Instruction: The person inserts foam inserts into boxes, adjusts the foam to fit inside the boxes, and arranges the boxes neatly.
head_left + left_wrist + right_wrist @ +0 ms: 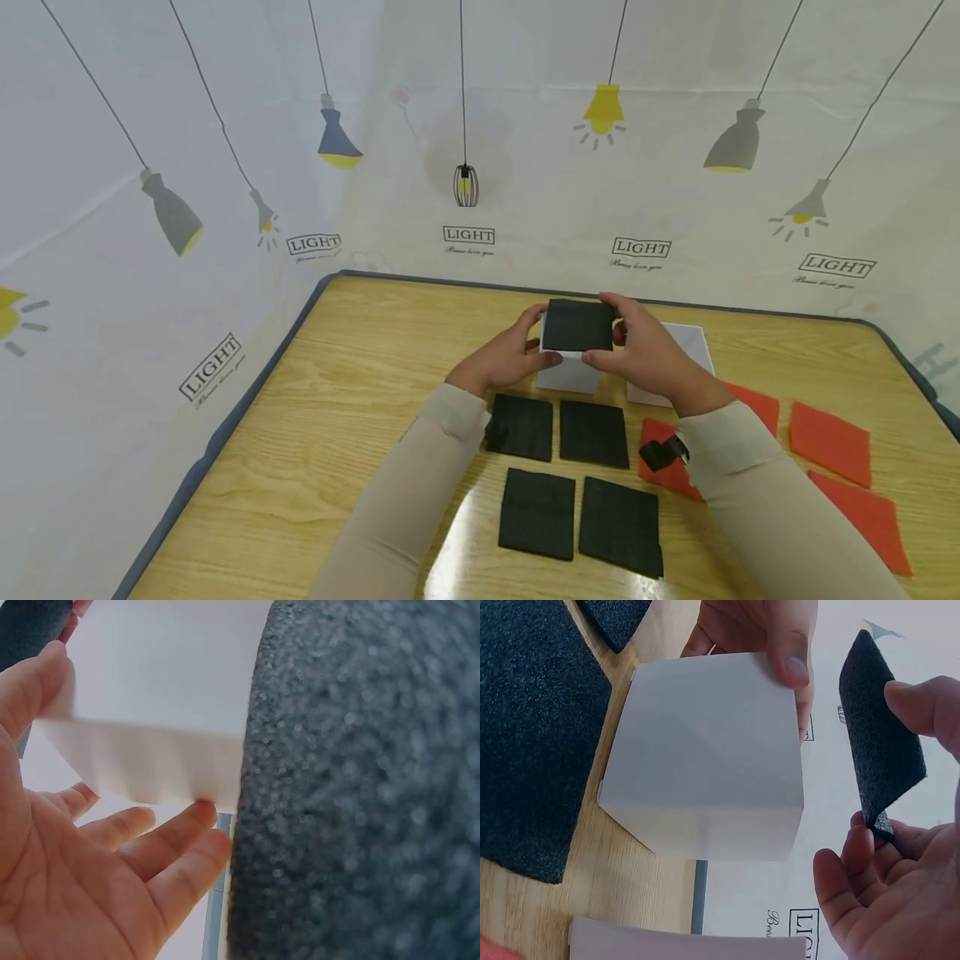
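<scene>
My right hand (pixel 648 350) pinches a black square sheet (pixel 577 325) between thumb and fingers, over a white box (pixel 567 379). In the right wrist view that rough-textured sheet (pixel 881 735) is tilted, beside the top of the white box (pixel 705 739). My left hand (pixel 510 354) holds the same box near its upper end, with the thumb on the near face and the fingers along another side, as the left wrist view shows. Several more black square sheets (pixel 540 512) lie flat on the table in front of the box, in two rows.
Right of the held box stands a second white box (pixel 686 343), partly hidden by my right hand. Several red square sheets (pixel 831 443) lie on the wood-grain table (pixel 330 392) at the right, some behind my right forearm. A lamp-printed white curtain (pixel 540 167) surrounds the table's back and sides.
</scene>
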{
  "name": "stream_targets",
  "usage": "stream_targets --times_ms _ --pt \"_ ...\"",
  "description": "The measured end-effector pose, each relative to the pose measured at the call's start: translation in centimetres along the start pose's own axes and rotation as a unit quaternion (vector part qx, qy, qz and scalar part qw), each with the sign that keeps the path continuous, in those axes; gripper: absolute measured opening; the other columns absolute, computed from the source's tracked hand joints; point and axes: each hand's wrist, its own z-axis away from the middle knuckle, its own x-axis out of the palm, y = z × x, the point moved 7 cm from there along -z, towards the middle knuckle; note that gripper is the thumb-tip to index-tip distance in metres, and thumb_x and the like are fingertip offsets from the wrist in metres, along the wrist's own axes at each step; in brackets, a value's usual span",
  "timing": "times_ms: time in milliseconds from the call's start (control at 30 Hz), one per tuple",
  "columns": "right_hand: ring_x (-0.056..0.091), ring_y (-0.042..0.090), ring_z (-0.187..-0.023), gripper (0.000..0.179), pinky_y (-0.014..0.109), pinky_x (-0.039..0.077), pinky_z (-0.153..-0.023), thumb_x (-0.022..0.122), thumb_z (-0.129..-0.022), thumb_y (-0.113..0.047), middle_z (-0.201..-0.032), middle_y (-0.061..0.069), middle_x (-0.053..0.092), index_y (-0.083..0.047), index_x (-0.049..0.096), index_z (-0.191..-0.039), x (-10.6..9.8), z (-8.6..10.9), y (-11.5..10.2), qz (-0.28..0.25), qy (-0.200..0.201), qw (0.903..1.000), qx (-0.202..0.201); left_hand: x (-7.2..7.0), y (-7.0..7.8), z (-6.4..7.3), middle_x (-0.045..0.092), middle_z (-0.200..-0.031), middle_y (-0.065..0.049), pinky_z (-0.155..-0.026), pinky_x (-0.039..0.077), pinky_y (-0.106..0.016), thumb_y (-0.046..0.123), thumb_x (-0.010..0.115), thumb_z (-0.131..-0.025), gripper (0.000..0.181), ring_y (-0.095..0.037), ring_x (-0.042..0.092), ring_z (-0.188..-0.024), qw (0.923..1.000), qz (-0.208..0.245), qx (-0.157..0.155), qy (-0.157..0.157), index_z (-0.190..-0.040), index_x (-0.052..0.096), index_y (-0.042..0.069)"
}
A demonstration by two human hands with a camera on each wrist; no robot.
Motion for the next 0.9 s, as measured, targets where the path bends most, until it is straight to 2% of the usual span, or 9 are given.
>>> stream_targets --times_ms 167,333,533,700,900 --pt "0.052 0.032 -0.105 0.096 0.041 0.05 -0.083 0.082 -0.091 -0.024 -0.14 0.019 0.051 -0.004 0.025 -0.166 -0.07 -0.18 0.08 0.002 -0.002 1.0 0.008 -0.08 0.04 0.06 0.011 -0.177 -0.005 -0.121 0.038 -0.051 0.043 0.074 -0.099 0.094 -0.036 0.034 -0.157 1.0 0.008 0.003 0.005 -0.169 0.011 0.04" --pt "0.053 0.031 -0.103 0.096 0.039 0.051 -0.08 0.081 -0.091 -0.026 -0.135 0.019 0.053 -0.004 0.025 -0.166 -0.07 -0.38 0.2 0.003 -0.005 0.9999 0.013 -0.07 0.06 0.07 0.014 -0.177 -0.008 -0.122 0.036 -0.052 0.044 0.074 -0.099 0.095 -0.037 0.032 -0.157 1.0 0.009 0.001 0.004 -0.169 0.01 0.04" --pt "0.053 0.032 -0.106 0.095 0.04 0.051 -0.082 0.081 -0.092 -0.027 -0.135 0.019 0.053 -0.005 0.026 -0.166 -0.05 -0.52 0.43 0.005 -0.007 0.9997 0.023 -0.05 -0.2 0.05 0.016 -0.177 -0.008 -0.124 0.033 -0.054 0.046 0.073 -0.099 0.101 -0.036 0.029 -0.159 0.9999 0.008 -0.007 0.001 -0.171 0.004 0.034" --pt "0.052 0.032 -0.106 0.094 0.041 0.051 -0.084 0.08 -0.092 -0.027 -0.136 0.019 0.053 -0.006 0.025 -0.166 -0.14 -0.62 0.68 0.005 -0.008 0.9995 0.029 -0.06 -0.49 -0.11 0.017 -0.176 -0.007 -0.124 0.033 -0.053 0.045 0.075 -0.097 0.104 -0.036 0.028 -0.159 0.9999 0.014 -0.006 -0.005 -0.171 0.004 0.027" --pt "0.053 0.032 -0.106 0.094 0.04 0.051 -0.083 0.08 -0.093 -0.025 -0.133 0.019 0.053 -0.005 0.025 -0.166 -0.12 -0.79 0.76 0.005 -0.013 0.9995 0.028 -0.07 -0.71 -0.05 0.01 -0.178 -0.001 -0.124 0.033 -0.053 0.038 0.082 -0.093 0.111 -0.035 0.025 -0.16 0.9994 0.03 -0.005 -0.014 -0.171 0.004 0.025"
